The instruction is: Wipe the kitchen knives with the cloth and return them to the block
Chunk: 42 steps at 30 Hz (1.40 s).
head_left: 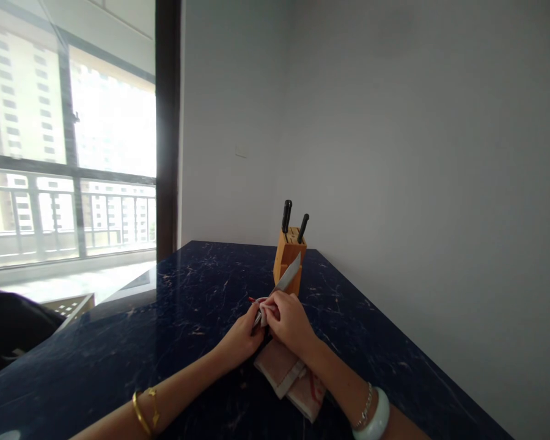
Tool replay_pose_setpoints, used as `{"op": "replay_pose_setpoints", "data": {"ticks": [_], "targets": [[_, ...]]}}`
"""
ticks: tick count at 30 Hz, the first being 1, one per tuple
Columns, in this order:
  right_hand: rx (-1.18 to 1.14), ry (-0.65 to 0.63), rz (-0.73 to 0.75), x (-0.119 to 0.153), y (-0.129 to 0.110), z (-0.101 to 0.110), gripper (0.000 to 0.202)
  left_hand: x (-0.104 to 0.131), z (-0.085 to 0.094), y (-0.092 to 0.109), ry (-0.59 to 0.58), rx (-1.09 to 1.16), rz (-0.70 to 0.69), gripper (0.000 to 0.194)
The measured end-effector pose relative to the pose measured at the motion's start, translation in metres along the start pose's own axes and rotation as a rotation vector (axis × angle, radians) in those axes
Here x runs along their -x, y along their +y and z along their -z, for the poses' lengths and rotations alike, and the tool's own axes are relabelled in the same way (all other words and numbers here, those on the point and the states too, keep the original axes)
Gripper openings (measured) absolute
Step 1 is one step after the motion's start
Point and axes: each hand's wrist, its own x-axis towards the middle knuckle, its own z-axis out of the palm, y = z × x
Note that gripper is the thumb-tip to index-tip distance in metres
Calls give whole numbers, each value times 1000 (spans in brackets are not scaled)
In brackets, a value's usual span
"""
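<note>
While the left hand [242, 338] grips the knife [283, 283] low down, the right hand [291, 321] pinches pale cloth [263, 316] against it; the silvery, pointed blade [292, 269] slants upward.

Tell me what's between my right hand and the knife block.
In the head view, the knife blade slants between your right hand and the knife block.

Bright window [69, 104]; balcony railing [33, 214]; grey wall [421, 153]

Dark blue table [201, 275]: knife block [285, 256], folded cloth [279, 366].
</note>
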Motion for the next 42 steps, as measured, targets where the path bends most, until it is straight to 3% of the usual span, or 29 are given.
{"op": "replay_pose_setpoints", "data": {"ticks": [8,15,25,33,42], "targets": [[16,77,-76,-3,7,10,6,0,1,2,-29,-39,10,47],[-258,156,-219,-7,27,10,8,2,4,7,-4,-134,62,36],[-334,68,-193,-3,21,1,5,1,5,1,50,-269,170,29],[-327,276,-310,-12,40,16,7,3,9,4,36,-434,206,27],[-302,445,-396,-12,71,28,13,4,7,-2,25,-379,233,24]]}}
